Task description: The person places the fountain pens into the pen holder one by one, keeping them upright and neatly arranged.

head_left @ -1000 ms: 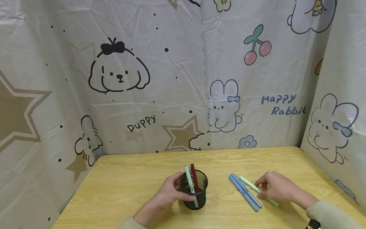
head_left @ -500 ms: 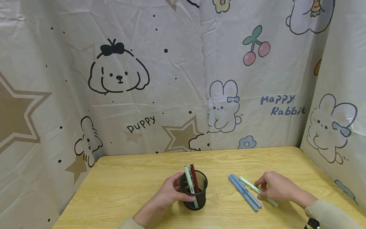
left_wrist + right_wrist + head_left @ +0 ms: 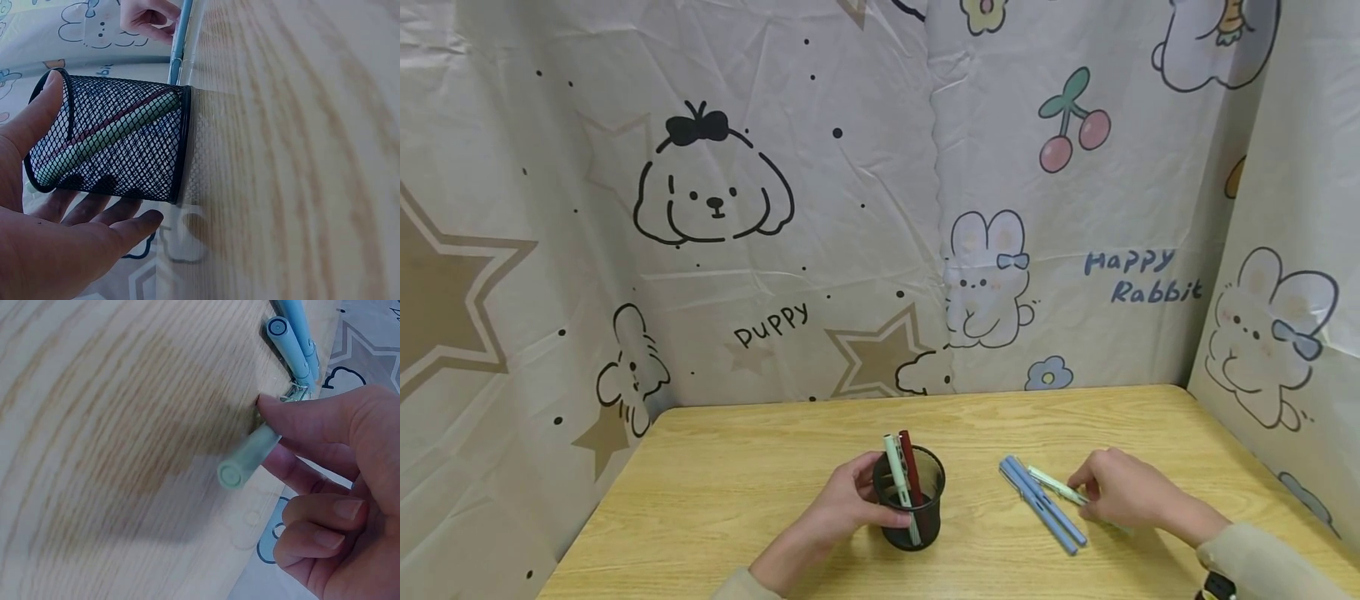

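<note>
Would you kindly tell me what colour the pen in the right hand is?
The pen is pale green, seen best in the right wrist view.

Head view facing forward-down, close wrist views, mesh cup (image 3: 119, 140) shared by head and left

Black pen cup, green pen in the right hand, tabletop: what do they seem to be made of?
Black pen cup: probably painted metal mesh, from its see-through lattice and solid rims.
Green pen in the right hand: likely plastic, smooth and evenly coloured, though coated metal is possible.
Tabletop: wood or wood-look laminate, slightly glossy; it shows grain streaks and a faint cup reflection.
</note>
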A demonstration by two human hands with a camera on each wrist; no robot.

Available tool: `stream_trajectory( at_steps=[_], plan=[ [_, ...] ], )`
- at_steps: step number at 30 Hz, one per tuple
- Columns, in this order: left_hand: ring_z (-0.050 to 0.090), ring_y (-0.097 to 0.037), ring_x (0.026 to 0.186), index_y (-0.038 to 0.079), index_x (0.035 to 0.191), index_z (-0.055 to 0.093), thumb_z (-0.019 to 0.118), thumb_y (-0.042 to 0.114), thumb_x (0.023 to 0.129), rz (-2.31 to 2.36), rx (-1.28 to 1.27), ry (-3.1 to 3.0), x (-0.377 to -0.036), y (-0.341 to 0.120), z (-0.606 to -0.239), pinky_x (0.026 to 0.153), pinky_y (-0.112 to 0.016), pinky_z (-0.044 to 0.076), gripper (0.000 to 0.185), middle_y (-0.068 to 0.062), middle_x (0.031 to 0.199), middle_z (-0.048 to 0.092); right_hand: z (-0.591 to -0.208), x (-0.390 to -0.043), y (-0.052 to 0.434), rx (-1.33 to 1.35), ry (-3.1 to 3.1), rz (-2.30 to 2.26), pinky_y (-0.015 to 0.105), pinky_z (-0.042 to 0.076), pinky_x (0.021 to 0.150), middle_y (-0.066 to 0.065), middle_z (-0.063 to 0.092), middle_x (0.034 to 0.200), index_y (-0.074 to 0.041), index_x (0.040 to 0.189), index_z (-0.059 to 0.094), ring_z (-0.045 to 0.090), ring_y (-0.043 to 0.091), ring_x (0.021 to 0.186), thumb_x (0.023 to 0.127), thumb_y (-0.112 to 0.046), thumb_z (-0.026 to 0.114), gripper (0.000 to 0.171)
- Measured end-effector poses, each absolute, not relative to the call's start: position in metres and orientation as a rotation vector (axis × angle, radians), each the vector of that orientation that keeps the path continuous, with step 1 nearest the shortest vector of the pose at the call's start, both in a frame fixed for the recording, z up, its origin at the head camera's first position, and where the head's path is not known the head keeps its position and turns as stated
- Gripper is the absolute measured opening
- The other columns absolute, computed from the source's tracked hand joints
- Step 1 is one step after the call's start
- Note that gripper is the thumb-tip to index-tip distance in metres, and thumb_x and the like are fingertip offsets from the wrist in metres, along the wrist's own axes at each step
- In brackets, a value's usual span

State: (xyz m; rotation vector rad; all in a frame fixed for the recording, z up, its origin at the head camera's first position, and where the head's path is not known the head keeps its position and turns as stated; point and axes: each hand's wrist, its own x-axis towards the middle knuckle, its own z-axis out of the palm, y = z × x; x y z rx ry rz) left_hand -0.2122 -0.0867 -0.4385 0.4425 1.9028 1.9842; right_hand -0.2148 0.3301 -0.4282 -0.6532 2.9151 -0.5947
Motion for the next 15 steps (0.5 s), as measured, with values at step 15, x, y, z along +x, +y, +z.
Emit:
stream_trajectory(
  at_steps=[15],
  plan=[
    [0.067, -0.03, 0.118, 0.005, 0.147, 0.057, 0.09, -0.008, 0.076, 1.977, 0.452, 1.91, -0.213, -0.0871, -0.44, 0.1, -0.04, 0.056, 0.079, -0.01, 0.128, 0.07, -0.4264, -0.2138, 0.3272, -0.45, 2.959, -0.647, 0.028, 0.04, 0.059, -0.009, 0.059, 0.074, -0.005, 0.107, 0.083, 0.048, 0.011, 0.066, 0.079, -0.006, 0.086, 0.028]
  ],
)
